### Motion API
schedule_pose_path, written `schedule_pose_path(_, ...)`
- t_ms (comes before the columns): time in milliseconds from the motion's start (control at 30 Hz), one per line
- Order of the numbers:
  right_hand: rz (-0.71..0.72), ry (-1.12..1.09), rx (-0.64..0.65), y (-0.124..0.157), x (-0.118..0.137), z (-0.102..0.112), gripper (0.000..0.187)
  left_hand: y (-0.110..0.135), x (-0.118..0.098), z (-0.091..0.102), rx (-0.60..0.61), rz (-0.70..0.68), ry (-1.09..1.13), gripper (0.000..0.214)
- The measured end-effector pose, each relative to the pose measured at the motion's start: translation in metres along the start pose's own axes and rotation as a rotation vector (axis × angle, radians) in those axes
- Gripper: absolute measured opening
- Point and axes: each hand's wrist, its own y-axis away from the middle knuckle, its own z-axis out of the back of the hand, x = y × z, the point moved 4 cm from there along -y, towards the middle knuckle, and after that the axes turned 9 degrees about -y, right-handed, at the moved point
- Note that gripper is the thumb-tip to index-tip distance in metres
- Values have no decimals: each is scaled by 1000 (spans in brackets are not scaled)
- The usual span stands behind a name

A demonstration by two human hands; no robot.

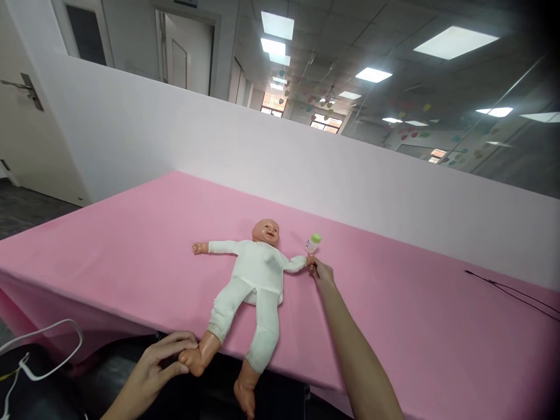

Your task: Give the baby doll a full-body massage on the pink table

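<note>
A baby doll in a white suit lies on its back on the pink table, arms spread, both legs hanging past the near edge. My left hand wraps its fingers round the doll's foot at the table edge. My right hand reaches far across and pinches the doll's hand. A small baby bottle with a green cap stands just beyond that hand, close to my fingers.
A white partition wall runs along the far side of the table. A thin black cable lies at the right. A white cable loops at the lower left, off the table. A door stands at the left.
</note>
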Motion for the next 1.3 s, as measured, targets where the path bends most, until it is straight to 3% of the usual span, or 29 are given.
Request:
schedule_pose_path(133,69,-39,158,24,26,-26,20,-39,-34,-1,-113,-21,76,27)
schedule_pose_path(300,272,169,472,78,36,-68,45,-128,-80,-19,-148,-150,184,25)
schedule_pose_path(433,417,370,553,116,24,-80,56,-183,-79,-43,-86,-170,264,30)
schedule_pose_path(533,500,425,567,126,23,-82,56,-194,-76,-51,-23,-165,297,34)
schedule_pose_path(667,413,323,572,91,35,-77,51,-167,-81,-33,-34,-139,253,31)
schedule_pose_path(800,247,119,237,22,46,-45,36,-104,-78,-2,-7,-112,129,25)
schedule_pose_path(933,121,97,71,-14,25,-10,31,-36,-49,2,116,-66,86,22)
schedule_pose_path(1033,42,106,4,-19,0,6,31,-3,-19,-8,99,-3,90,27)
schedule_pose_path(1167,10,87,-14,-18,-7,8,29,13,3,-15,-21,46,107,30)
schedule_pose_path(1300,62,27,82,-3,20,-13,24,-6,-19,-12,-56,4,86,27)
